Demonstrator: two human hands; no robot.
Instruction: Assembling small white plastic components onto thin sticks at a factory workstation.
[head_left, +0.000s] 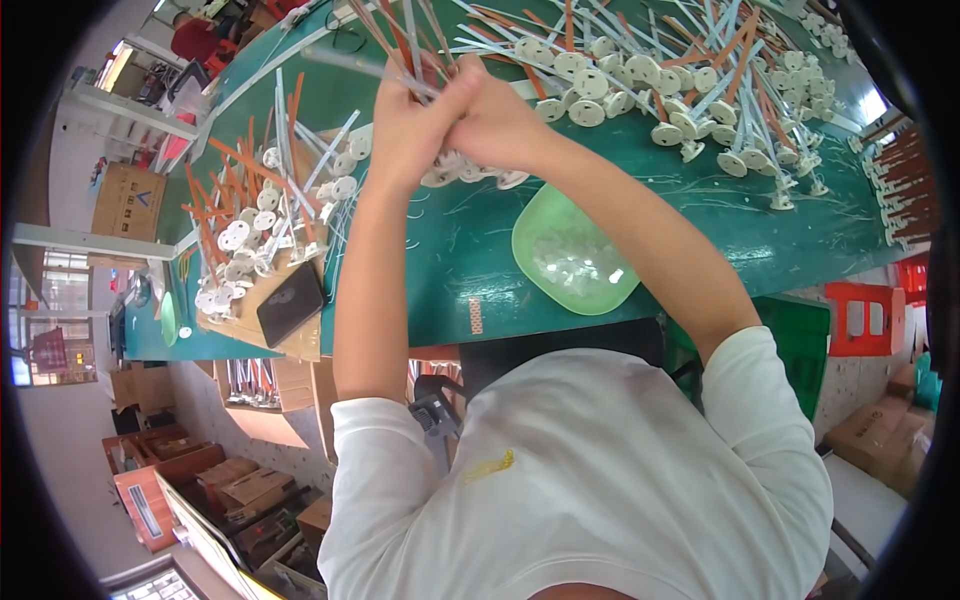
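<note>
Near the table's far side, my left hand (pixel 412 125) and my right hand (pixel 492 118) come together, fingers wrapped round one bundle of thin orange and pale strips (pixel 408 40). The strips rise above the hands, some smeared by motion. White round disc ends (pixel 455 168) poke out beneath, partly hidden by my hands and wrists. To the right spreads a large pile of similar strips with white discs (pixel 640 75). A smaller pile (pixel 265 215) rests at the left. Closer to me, beside my right forearm, sits a pale green bowl (pixel 575 250) with small clear pieces in it.
On the green table (pixel 430 290), a dark phone-like slab (pixel 290 305) lies on cardboard (pixel 245 325) at the left. Brown strips (pixel 905 185) line the right edge. A red stool (pixel 862 318) and green crate (pixel 790 345) stand below. A person in red (pixel 195 38) is far left.
</note>
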